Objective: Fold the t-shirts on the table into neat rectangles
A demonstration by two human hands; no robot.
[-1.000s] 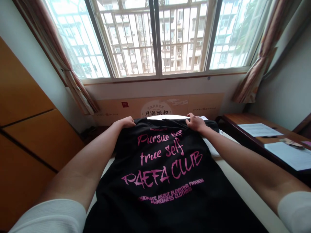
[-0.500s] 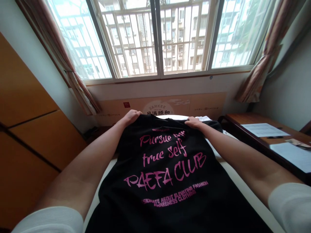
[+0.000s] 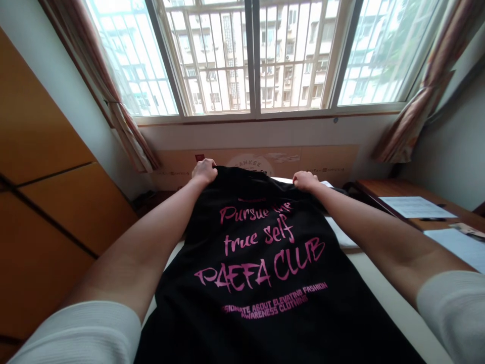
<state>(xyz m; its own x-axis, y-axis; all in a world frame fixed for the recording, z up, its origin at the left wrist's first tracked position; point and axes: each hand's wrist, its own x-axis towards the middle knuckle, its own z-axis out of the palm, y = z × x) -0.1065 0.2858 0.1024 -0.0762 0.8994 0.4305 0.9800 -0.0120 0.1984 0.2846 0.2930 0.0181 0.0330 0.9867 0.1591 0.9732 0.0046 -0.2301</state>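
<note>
A black T-shirt with pink lettering spreads over a white surface and fills the lower middle of the view. Its far edge is lifted at the shoulders. My left hand is closed on the far left part of the shirt. My right hand grips the far right part, with its fingers curled into the cloth. Between the two hands the fabric sags in loose folds. Some white cloth lies under and beside the shirt, near my right forearm.
At the right, a brown wooden desk bears papers and a dark pen. An orange-brown cabinet stands at the left. Behind are a printed cardboard panel, a barred window and tied curtains.
My left hand has risen slightly with the shirt's far left part, and my right hand has risen a little too. The camera view has shifted slightly.
</note>
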